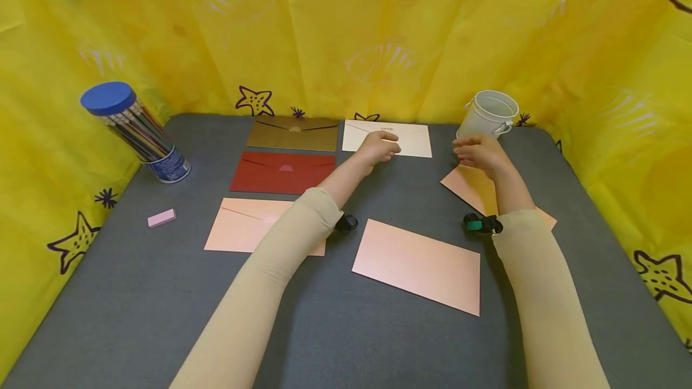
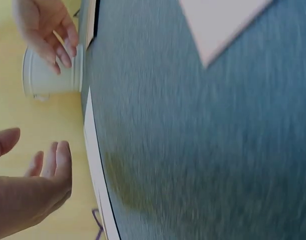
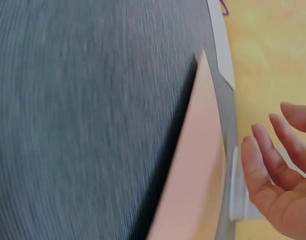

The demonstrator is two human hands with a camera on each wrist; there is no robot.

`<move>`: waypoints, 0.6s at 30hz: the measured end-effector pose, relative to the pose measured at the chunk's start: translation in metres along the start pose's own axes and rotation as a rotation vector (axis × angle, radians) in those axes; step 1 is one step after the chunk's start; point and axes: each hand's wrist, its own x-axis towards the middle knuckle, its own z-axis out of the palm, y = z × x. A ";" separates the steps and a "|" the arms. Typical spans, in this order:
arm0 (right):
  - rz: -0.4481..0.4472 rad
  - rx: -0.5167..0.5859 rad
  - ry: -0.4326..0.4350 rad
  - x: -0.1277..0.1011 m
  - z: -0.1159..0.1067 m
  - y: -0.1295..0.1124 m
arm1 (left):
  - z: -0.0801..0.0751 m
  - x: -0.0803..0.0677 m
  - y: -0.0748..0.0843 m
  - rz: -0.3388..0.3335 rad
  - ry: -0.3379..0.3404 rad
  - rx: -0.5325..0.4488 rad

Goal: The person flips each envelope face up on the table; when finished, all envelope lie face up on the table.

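In the head view my left hand (image 1: 380,147) is over the lower edge of a white envelope (image 1: 416,140), its fingers loosely bent with nothing in them. My right hand (image 1: 483,153) hovers above a pink envelope (image 1: 467,185) at the right, just in front of a white bucket (image 1: 489,114). The left wrist view shows both hands, the left (image 2: 35,192) and the right (image 2: 47,30), with gaps between relaxed fingers. The right wrist view shows the right hand (image 3: 285,185) with its palm bare, beside the pink envelope (image 3: 193,165).
Another pink envelope (image 1: 418,266) lies front centre. On the left, brown (image 1: 292,140), red (image 1: 270,176) and pink (image 1: 238,230) envelopes form a column, the pink one partly behind my left sleeve. A pink eraser (image 1: 161,218) and a tilted-looking pencil tub (image 1: 170,165) stand farther left.
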 end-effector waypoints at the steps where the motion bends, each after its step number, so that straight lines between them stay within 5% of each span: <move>1: -0.003 -0.004 -0.004 -0.001 -0.004 0.002 | 0.004 -0.001 0.000 -0.014 -0.027 -0.008; 9: 0.040 -0.068 -0.048 -0.013 -0.032 0.018 | 0.039 -0.010 -0.004 -0.113 -0.221 -0.060; 18: 0.105 -0.346 -0.074 -0.025 -0.057 0.031 | 0.063 -0.019 -0.008 -0.217 -0.324 -0.134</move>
